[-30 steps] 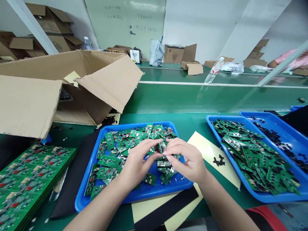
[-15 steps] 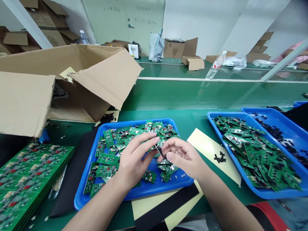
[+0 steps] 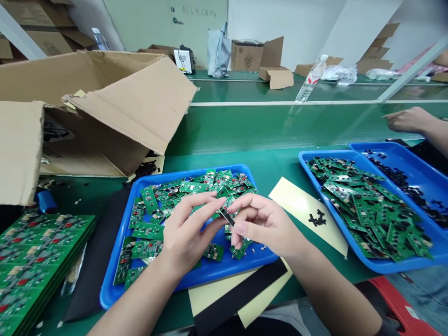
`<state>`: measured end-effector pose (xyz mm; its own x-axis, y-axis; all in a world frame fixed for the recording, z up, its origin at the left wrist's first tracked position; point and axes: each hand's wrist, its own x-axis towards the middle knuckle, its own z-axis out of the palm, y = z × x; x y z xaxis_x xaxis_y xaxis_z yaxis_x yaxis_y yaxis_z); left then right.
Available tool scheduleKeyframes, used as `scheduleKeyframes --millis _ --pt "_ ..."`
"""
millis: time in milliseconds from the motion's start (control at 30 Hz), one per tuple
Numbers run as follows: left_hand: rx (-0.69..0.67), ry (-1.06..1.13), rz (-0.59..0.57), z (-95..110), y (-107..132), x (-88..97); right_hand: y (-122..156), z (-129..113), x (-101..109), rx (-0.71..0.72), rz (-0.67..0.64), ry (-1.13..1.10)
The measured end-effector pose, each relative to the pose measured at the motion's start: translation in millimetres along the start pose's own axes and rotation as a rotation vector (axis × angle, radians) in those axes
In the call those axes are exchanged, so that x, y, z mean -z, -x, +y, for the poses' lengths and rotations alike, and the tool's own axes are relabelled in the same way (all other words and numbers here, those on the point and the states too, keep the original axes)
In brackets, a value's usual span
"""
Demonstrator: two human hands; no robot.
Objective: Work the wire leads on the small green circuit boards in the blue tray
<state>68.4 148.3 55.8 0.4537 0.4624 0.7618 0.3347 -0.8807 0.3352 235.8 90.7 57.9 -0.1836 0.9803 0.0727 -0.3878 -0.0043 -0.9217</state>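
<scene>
Over the blue tray (image 3: 189, 281), my left hand (image 3: 189, 228) and my right hand (image 3: 264, 224) meet fingertip to fingertip. A small, narrow black strip (image 3: 229, 218) with a pale edge spans the gap between them. One end is pinched in my left fingers, the other lies against my right thumb and fingers. Whether a board is under the strip I cannot tell. Loose small green circuit boards (image 3: 149, 231) fill the tray below, some hidden by my hands. Near my forearms lies a wide black strip (image 3: 241, 296) on yellowish backing paper (image 3: 205, 298).
Black pieces (image 3: 317, 218) lie on a yellowish sheet (image 3: 292, 198). Right of it are a board-filled blue tray (image 3: 376, 266) and another with black parts (image 3: 402, 186). Stacked board panels (image 3: 38, 261) and an open carton (image 3: 140, 100) stand left. Another person's hand (image 3: 408, 120) reaches in.
The view has shifted, so the bench sits slightly higher and further left. Between my hands the strip shows more plainly. Another person's hand has come in at the right.
</scene>
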Motion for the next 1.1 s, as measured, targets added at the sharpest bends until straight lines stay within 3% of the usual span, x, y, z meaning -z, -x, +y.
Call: scheduleKeyframes --millis 300,567,733,833,1000,1100 --pt "-0.036 0.029 -0.045 2.0 -0.7 1.5 -1.8 -0.3 2.3 -0.058 -0.036 0.012" --pt "-0.049 0.067 -0.101 -2.1 0.0 2.5 -0.6 2.5 5.5 0.024 0.040 0.255" --pt "0.035 0.124 -0.137 -0.2 -1.0 3.4 0.1 1.9 4.7 0.101 0.143 0.434" --pt "0.129 0.234 -0.149 -0.4 0.4 2.0 0.7 1.1 4.3 0.160 0.122 0.498" --pt "0.286 0.494 -0.161 0.0 1.9 -0.5 0.9 -1.2 3.8 0.405 0.136 0.779" --pt "0.330 0.617 -0.213 1.8 0.4 -0.1 0.4 -2.4 3.5 0.469 0.168 0.840"
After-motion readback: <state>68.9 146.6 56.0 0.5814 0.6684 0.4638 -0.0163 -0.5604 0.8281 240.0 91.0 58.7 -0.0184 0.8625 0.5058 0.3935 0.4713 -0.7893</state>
